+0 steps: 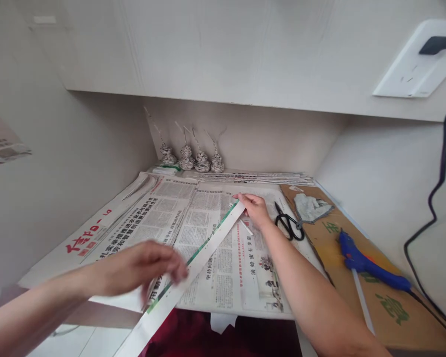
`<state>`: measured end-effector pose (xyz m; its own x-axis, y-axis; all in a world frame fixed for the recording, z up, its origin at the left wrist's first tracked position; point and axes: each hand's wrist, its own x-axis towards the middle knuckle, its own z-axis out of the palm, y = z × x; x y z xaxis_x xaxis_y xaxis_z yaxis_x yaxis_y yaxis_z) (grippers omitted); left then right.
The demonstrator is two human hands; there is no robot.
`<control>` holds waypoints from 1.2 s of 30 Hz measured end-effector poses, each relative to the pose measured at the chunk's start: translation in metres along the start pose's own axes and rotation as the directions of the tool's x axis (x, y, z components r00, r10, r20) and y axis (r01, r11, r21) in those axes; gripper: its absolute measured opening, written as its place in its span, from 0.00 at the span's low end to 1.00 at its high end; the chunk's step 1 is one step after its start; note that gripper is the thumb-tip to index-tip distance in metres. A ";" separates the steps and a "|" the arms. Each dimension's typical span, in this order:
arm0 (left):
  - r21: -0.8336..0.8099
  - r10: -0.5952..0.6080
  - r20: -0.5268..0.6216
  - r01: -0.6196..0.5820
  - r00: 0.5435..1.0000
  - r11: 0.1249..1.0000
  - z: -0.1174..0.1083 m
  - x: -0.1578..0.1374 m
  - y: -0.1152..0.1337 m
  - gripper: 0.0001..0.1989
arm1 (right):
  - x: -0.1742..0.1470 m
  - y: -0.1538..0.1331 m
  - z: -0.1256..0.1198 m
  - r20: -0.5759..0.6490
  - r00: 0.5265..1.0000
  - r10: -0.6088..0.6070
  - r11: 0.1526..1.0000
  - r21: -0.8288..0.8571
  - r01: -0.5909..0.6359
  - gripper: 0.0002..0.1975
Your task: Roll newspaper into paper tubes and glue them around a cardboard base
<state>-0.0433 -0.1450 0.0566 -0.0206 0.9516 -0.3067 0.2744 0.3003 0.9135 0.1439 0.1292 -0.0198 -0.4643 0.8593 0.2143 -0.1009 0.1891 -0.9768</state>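
The green-edged white paper strip (210, 250) runs diagonally over the newspaper (174, 203) and past its near edge, its far end pinched by the right hand (256, 210), the left hand (144, 265) blurring beside it, finger state indeterminable; presumably light, flexible and tear-prone, it is best held flat at 2 points.

r hand (254, 210) pinches far end of paper strip (199, 260), l hand (144, 267) blurred at its edge, scissors (290, 227) to r
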 end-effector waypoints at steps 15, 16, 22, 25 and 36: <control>-0.488 0.242 0.106 -0.162 0.964 0.858 0.063 0.199 0.013 0.16 | -0.008 -0.008 0.004 -0.072 0.974 -0.215 0.901 -0.399 0.169 0.20; -0.484 0.261 0.112 -0.176 0.959 0.857 0.063 0.199 0.011 0.17 | -0.008 -0.008 0.004 -0.057 0.975 -0.215 0.889 -0.424 0.171 0.21; -0.526 0.243 0.082 -0.165 0.967 0.835 0.062 0.196 0.008 0.18 | -0.005 -0.009 -0.009 -0.045 0.978 -0.206 0.720 -0.684 0.120 0.25; -0.538 0.238 0.090 -0.154 0.967 0.829 0.061 0.195 0.009 0.17 | -0.001 -0.016 -0.025 -0.110 0.973 -0.202 0.583 -0.812 0.029 0.20; -0.563 0.273 0.089 -0.177 0.958 0.807 0.059 0.191 0.011 0.12 | -0.013 -0.052 -0.143 -0.527 0.849 0.039 -0.006 -0.850 -0.527 0.17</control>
<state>0.0122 0.0365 -0.0073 0.1409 0.9876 -0.0687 -0.3163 0.1106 0.9422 0.2806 0.1761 0.0284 0.0659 0.9874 0.1442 0.9930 -0.0507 -0.1067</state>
